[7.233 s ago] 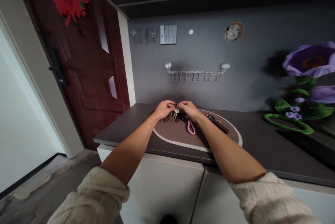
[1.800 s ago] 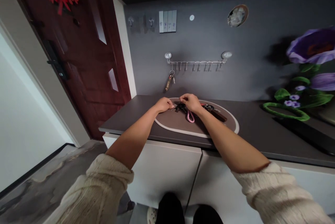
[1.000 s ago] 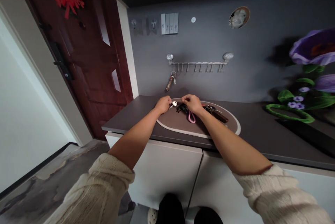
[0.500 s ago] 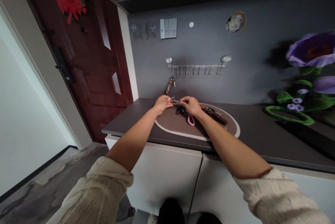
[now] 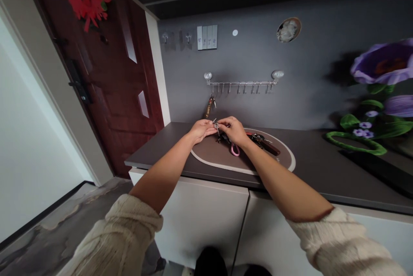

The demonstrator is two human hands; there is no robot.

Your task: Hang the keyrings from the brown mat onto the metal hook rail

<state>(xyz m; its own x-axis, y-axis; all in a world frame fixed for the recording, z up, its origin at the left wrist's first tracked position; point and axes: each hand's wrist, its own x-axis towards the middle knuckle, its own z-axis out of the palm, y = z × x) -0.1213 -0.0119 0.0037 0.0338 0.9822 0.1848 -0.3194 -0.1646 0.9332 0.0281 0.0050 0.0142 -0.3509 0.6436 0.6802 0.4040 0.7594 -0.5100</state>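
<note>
My left hand [image 5: 200,130] and my right hand [image 5: 232,129] meet over the left end of an oval brown mat [image 5: 222,161] on a dark counter. Between their pinched fingertips they hold a small silver key on a ring [image 5: 216,126], lifted slightly above the mat. Under my right hand lies a pile of dark keys with a pink loop [image 5: 234,150]. More keys with a dark brown fob [image 5: 266,144] lie to the right on the mat. One bunch of keys with a brown fob [image 5: 209,106] hangs from the left end of the chrome hook rail [image 5: 241,83] on the wall.
A dark red door [image 5: 106,65] with a black handle stands to the left. The counter [image 5: 319,168] tops white cabinets [image 5: 200,216]. Purple artificial flowers [image 5: 380,95] sit at the right. A switch panel [image 5: 207,37] and small hooks are on the grey wall.
A bunch of keys with a brown fob went from the mat onto the rail's left hook. My hands have since picked a silver key out of the pile and raised it between them.
</note>
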